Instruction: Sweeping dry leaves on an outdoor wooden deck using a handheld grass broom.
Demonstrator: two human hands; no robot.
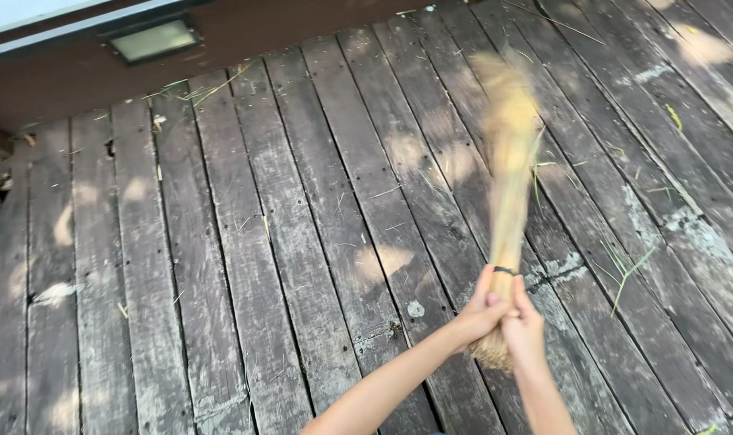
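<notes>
**Both hands gripping a straw broom over a plank deck**

Weathered grey wooden deck (246,266) fills the view, planks running roughly 11 to 5 o'clock, dappled with light patches. At 11 o'clock a dark brown wall (246,48) edges the deck, with a rectangular recessed light fixture (154,40) set in it. Loose straw bits and green grass blades (628,270) lie scattered, mostly at 3 o'clock and near the wall; nothing blocks the hands.

Left hand (478,314) and right hand (524,326) sit at 5 o'clock, touching each other, both closed tight round the bound end of a straw broom (511,161). Broom runs up from the hands toward 12 o'clock, bristle end motion-blurred over the planks. A dark band (504,271) wraps the bundle just above the fingers; stub end pokes out below the hands. No containers in view.
</notes>
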